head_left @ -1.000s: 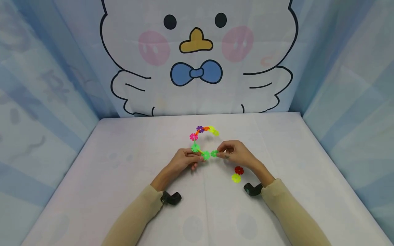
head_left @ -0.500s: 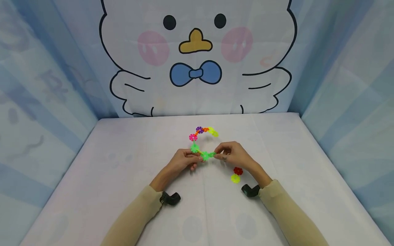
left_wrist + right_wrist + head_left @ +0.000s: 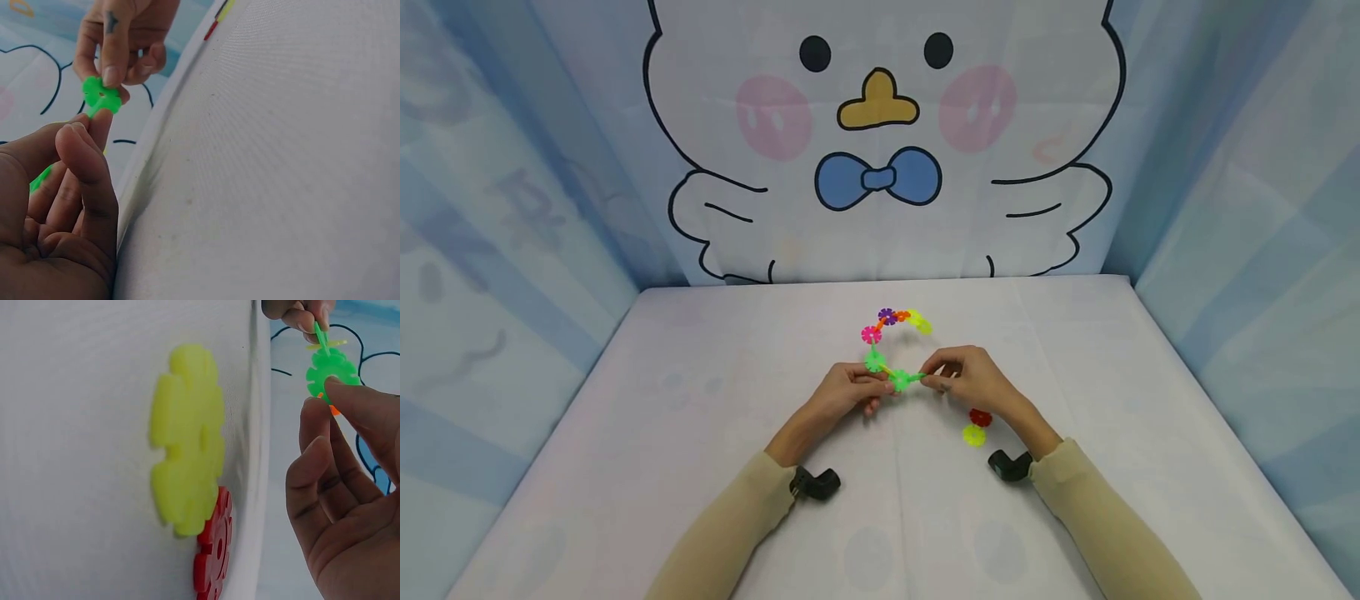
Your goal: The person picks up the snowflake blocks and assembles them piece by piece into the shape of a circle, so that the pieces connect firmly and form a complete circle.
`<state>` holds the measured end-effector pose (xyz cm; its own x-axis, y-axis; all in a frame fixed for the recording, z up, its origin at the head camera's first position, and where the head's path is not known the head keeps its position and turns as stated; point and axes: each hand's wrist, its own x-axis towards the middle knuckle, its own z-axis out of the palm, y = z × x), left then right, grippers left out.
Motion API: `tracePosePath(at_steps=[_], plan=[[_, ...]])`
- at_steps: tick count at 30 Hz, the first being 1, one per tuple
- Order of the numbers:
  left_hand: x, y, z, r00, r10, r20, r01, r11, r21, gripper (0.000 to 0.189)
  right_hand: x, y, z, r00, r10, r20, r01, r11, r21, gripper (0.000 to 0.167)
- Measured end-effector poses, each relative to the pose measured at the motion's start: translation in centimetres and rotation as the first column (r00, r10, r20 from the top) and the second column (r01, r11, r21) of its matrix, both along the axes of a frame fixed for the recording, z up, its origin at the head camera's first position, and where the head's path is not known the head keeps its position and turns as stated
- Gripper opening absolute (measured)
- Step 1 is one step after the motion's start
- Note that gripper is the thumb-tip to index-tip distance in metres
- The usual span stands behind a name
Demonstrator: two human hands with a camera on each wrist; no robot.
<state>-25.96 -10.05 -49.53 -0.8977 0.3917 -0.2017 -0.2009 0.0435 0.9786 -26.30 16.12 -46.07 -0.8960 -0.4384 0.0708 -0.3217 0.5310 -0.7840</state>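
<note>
A curved chain of interlocking plastic snowflake discs, with yellow, orange, purple (image 3: 887, 317), pink (image 3: 871, 334) and green pieces, arcs over the table in the head view. My left hand (image 3: 848, 390) pinches the green disc (image 3: 901, 381) at the chain's near end between thumb and fingers. Opposite it, my right hand (image 3: 970, 373) pinches another green disc (image 3: 331, 372), seen edge-on from the head. The two green discs meet at their rims, crosswise to each other; how deep the slots engage is hard to tell.
A loose red disc (image 3: 981, 417) and yellow disc (image 3: 974, 436) lie on the white table (image 3: 737, 333) near my right wrist. Behind the table hangs a printed cartoon cloth (image 3: 880, 242), with blue curtains at both sides.
My right hand has shifted slightly left and turned its green disc from face-on to edge-on, closing the gap to the chain's end disc. The left hand stays nearly still.
</note>
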Motion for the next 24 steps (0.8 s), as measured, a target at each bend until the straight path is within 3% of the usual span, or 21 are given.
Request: tracePosePath(at_steps=[24], plan=[[-0.18,0.04,-0.29,1.000,0.012,-0.007,-0.012,1.000,-0.002,0.022,0.07,-0.49,-0.35,0.995,-0.010,-0.101,0.011,1.000,0.009,0.009]])
